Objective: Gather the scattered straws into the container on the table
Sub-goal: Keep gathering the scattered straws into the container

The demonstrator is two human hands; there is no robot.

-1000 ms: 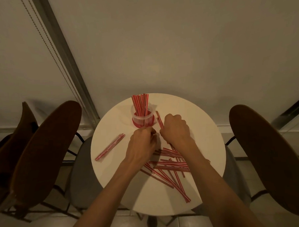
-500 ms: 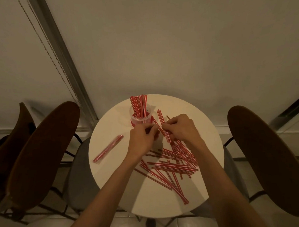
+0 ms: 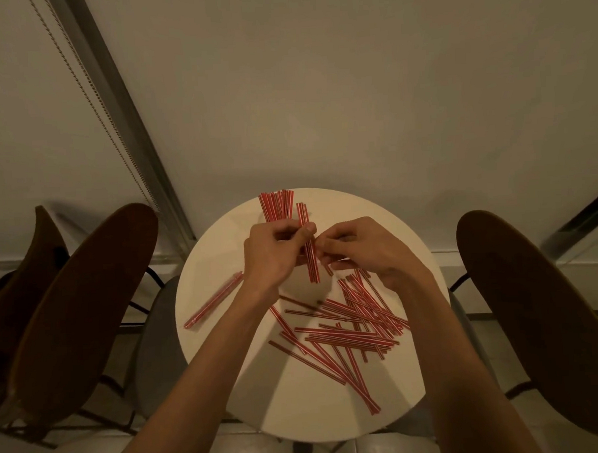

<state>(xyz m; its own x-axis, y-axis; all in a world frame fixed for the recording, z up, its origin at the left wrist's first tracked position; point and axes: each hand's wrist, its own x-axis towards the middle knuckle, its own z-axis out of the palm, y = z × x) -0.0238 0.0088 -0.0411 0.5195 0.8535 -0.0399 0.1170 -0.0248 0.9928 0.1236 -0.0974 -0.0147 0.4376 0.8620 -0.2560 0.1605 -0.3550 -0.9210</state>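
Many loose straws (image 3: 350, 327): waiting for you.
Gathered straws (image 3: 278, 206): standing upright.
Fingers: left hand (image 3: 270, 258), right hand (image 3: 370, 250) are pinching a bundle (image 3: 312, 263).

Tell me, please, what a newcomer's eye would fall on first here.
The red-striped loose straws fanned criss-cross over the near right of the round white table stand out first. Just beyond them, the left hand and right hand meet around a small held bundle, with more standing straws rising behind the left hand at the far edge.
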